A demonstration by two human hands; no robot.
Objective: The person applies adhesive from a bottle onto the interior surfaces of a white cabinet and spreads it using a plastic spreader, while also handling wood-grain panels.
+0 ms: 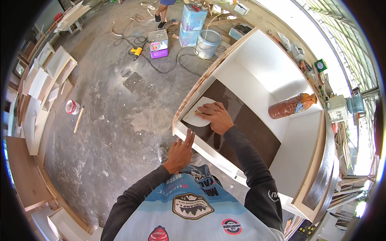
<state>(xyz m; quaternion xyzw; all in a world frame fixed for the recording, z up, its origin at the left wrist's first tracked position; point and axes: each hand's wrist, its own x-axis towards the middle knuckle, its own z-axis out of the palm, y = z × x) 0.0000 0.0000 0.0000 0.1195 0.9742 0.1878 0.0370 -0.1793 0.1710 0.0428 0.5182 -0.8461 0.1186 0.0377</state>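
My right hand (pixel 216 117) reaches into a white-walled wooden cabinet (pixel 277 88). Its fingers are bent and pressed onto a white flat piece with a rounded edge (pixel 198 120), which lies over the corner of a dark brown panel (pixel 257 128) inside. Small yellowish marks show by the fingertips; whether the piece is cloth or stiff sheet I cannot tell. At the cabinet's near front edge is my left hand (pixel 179 154), two fingers stretched out against the white rim and nothing seen in it. A reddish-brown filled plastic bottle (pixel 290 107) lies on its side at the cabinet's right.
On the concrete floor are a yellow power tool (pixel 136 51) with a trailing cord, a purple-and-white box (pixel 158 44), blue tins (pixel 192 20) and a bucket (pixel 209 43). A small tub (pixel 72 107) stands left, near white cabinet parts (pixel 40 84). Another person's legs (pixel 162 14) appear far back.
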